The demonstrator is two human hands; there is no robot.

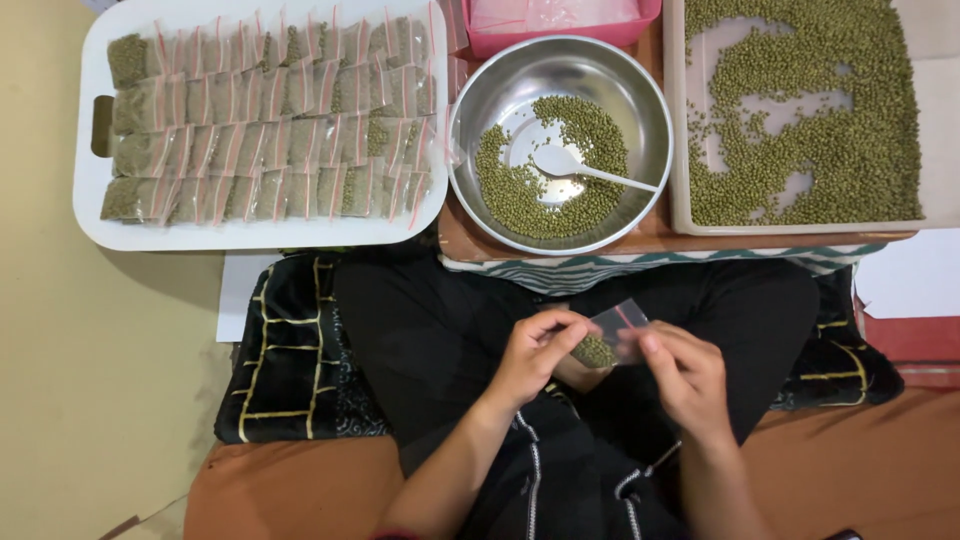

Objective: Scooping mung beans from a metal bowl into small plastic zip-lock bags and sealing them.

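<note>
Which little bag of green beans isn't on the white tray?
The small clear bag pinched between the left hand and right hand; the other bags lie on the white tray.

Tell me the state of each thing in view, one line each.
Small clear bag: held between both hands, partly filled with green beans.
Left hand: pinching the bag's left side.
Right hand: pinching the bag's right edge.
Steel bowl: holds a partial ring of green beans.
White spoon: lying in the bowl.
White tray: covered with rows of filled bags.
Shallow box: beans spread loosely, bare patches showing.
Pink container: holds clear plastic.
</note>
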